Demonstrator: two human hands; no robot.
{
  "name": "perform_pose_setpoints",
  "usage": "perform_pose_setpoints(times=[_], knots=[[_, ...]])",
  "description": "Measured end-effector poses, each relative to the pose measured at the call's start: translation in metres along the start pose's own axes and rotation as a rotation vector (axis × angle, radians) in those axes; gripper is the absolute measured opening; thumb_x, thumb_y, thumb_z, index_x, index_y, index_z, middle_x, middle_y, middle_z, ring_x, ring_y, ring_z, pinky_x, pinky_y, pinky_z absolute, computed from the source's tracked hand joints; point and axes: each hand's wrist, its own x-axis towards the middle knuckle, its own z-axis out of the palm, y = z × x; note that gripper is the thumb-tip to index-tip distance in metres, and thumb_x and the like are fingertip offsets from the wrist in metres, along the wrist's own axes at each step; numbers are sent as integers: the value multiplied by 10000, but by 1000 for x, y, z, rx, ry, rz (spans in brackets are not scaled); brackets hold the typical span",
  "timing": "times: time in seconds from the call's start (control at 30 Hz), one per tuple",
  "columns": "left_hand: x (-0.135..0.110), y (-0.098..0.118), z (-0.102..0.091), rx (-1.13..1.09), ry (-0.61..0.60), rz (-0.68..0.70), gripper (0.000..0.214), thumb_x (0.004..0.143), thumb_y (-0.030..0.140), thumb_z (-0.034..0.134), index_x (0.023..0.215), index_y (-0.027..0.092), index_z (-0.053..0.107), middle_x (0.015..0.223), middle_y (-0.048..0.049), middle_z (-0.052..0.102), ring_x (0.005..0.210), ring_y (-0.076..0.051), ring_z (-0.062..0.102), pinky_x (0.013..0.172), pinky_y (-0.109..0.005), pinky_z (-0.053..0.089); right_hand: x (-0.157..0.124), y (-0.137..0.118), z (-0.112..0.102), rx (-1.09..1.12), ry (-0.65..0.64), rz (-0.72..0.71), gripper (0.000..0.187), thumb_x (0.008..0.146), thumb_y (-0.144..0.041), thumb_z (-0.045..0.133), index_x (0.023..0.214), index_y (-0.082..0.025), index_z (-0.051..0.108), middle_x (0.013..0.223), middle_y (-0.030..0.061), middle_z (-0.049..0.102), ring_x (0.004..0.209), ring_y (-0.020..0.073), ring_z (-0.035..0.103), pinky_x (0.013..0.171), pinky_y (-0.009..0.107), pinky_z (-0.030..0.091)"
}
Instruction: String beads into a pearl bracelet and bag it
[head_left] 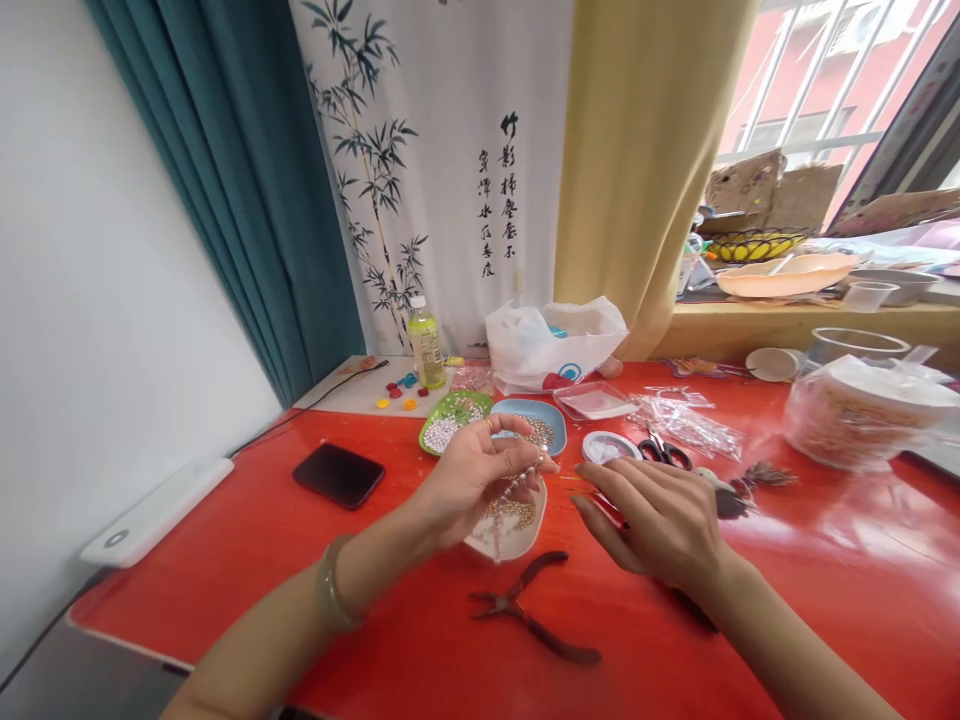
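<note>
My left hand (480,475) is closed in a pinch on a beaded strand (517,485), which hangs from the fingertips over a white tray (525,540) of gold beads. To its right, my right hand (652,510) has its fingers bent forward over the thumb, palm down. A red part (611,508) shows between thumb and fingers, and a dark end (694,608) sticks out below the palm; the rest is hidden. The hands are slightly apart. Dark-handled pliers (514,605) lie spread on the red table in front of them.
Behind the hands are a green tray (431,440) of white beads, a blue tray (559,430), a round white container (611,445) and scissors (667,452). A phone (339,475) lies left. A bottle (426,345), white bag (555,350) and wrapped tub (862,425) stand further off.
</note>
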Motion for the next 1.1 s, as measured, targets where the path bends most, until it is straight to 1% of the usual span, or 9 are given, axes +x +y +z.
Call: perform_pose_setpoints(times=[0.1,0.2,0.3,0.37,0.5,0.6,0.7,0.83,1.1], knots=[[-1,2,1,4,-6,-15,253,652,247,687,772,151,487,655,-5,613,474,-50,503,434,-157,374,-1,5,8,-84,-117,156,154,819,-249,475,776,-165,597,583,0,625,478,102,551,448,223,295],[-2,4,2,18,-28,-47,204,650,248,683,735,122,547,669,-23,611,458,-35,464,404,-144,361,-5,7,19,-151,-459,382,243,854,-293,413,746,-184,601,626,10,627,470,114,562,392,228,193],[-3,4,2,22,-42,-71,185,641,249,683,715,110,585,684,-38,616,462,-32,455,391,-138,354,-14,6,32,-98,-769,445,245,849,-266,426,721,-173,613,693,45,625,488,135,579,383,227,151],[-3,4,2,36,-33,-80,168,617,226,695,685,112,591,659,-29,613,450,-29,450,383,-136,345,-20,4,38,-49,-830,440,205,826,-208,463,708,-165,626,697,56,621,488,139,584,383,227,174],[-3,4,2,130,-2,-80,136,583,176,704,650,113,604,621,-23,616,438,-35,450,392,-152,357,-20,0,42,-14,-831,427,150,789,-172,514,708,-156,639,694,72,622,596,174,611,408,223,270],[-2,3,3,198,13,-53,147,590,203,699,657,110,607,618,-35,623,440,-49,464,406,-172,376,-9,0,34,147,-673,522,201,827,-202,459,743,-157,635,748,76,632,690,184,609,480,234,374],[-2,2,3,267,26,-26,166,596,227,697,666,109,604,601,-33,616,440,-55,476,427,-183,392,6,-1,17,757,-427,701,274,891,-259,347,954,-153,591,653,28,622,553,128,591,488,233,444],[1,0,0,335,23,32,162,610,242,688,671,116,607,605,-25,611,464,-57,490,459,-184,402,17,-6,-3,1372,-458,714,333,918,-279,284,1162,-148,470,626,18,619,567,118,619,497,223,490],[7,-3,-4,384,49,-9,159,622,210,675,742,112,638,623,-29,620,469,-47,489,473,-174,399,21,-1,-5,1059,-318,797,141,797,-271,527,736,-158,584,643,8,602,567,99,551,514,210,457]])
